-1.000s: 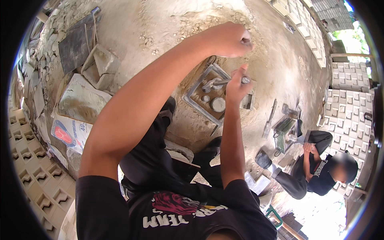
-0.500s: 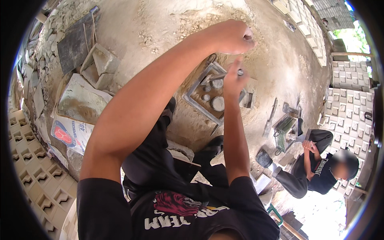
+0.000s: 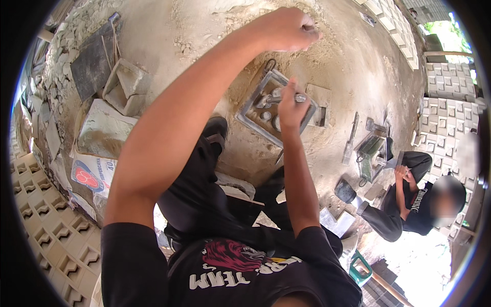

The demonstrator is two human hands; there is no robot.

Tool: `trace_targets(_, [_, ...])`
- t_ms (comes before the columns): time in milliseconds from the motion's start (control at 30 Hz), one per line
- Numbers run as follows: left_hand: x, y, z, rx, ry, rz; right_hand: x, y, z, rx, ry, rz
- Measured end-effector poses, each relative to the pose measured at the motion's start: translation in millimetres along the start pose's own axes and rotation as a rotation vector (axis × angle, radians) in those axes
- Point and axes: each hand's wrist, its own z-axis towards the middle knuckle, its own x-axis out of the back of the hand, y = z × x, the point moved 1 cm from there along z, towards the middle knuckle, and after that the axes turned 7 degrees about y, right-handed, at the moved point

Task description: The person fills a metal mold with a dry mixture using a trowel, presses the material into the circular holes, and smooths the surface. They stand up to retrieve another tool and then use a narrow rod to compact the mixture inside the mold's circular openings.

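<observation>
My left hand (image 3: 292, 31) is closed in a fist, held beyond the far side of a square metal mould; what it holds, if anything, is hidden. Over the mould's right part, my right hand (image 3: 293, 108) grips a grey hammer-like tool (image 3: 264, 101), its head pointing left above the mould. The metal mould (image 3: 250, 124) lies on the dusty ground with several round grey pieces inside, one partly covered by my right hand. A wire loop handle (image 3: 269, 65) stands at its far corner.
A flat block with a square opening (image 3: 321, 115) lies right of the mould. Farther right, a person (image 3: 417, 204) sits near a second mould (image 3: 372, 153) and a long flat bar (image 3: 352, 138). Left are a powder-filled sack (image 3: 105, 130) and a concrete trough (image 3: 125, 87). Patterned blocks (image 3: 450, 133) are stacked right.
The view has shifted slightly. My left fist has moved a little farther away and left. My right hand has come down nearer the mould, with the tool lower over it.
</observation>
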Motion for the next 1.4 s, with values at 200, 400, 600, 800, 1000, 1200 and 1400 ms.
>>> trace_targets(200, [-3.4,16.6,-7.5,0.014,-0.086,0.031,19.7,-15.1,-8.0,-0.001,-0.001,0.003])
trace_targets(400, [-3.0,5.9,-6.6,-0.011,-0.039,0.063,17.7,-37.6,-27.5,-0.06,-0.095,0.041])
trace_targets(600, [0.6,3.2,-4.7,-0.004,-0.08,0.004,30.0,-10.1,-22.4,-0.139,-0.339,0.007])
trace_targets(800, [-1.9,18.0,-9.8,0.06,-0.093,-0.011,43.3,8.6,-8.0,-0.052,-0.557,-0.097])
trace_targets(1000, [-4.7,8.3,-6.8,0.041,-0.114,-0.005,41.3,-22.3,-4.8,-0.119,-0.466,0.108])
trace_targets(1200, [-8.3,9.6,-6.0,0.049,-0.126,-0.014,46.2,-38.3,-6.1,-0.036,-0.529,-0.037])
trace_targets(1400, [-4.0,9.1,-3.9,0.04,-0.119,-0.067,52.4,-17.3,-13.2,0.143,-0.555,0.005])
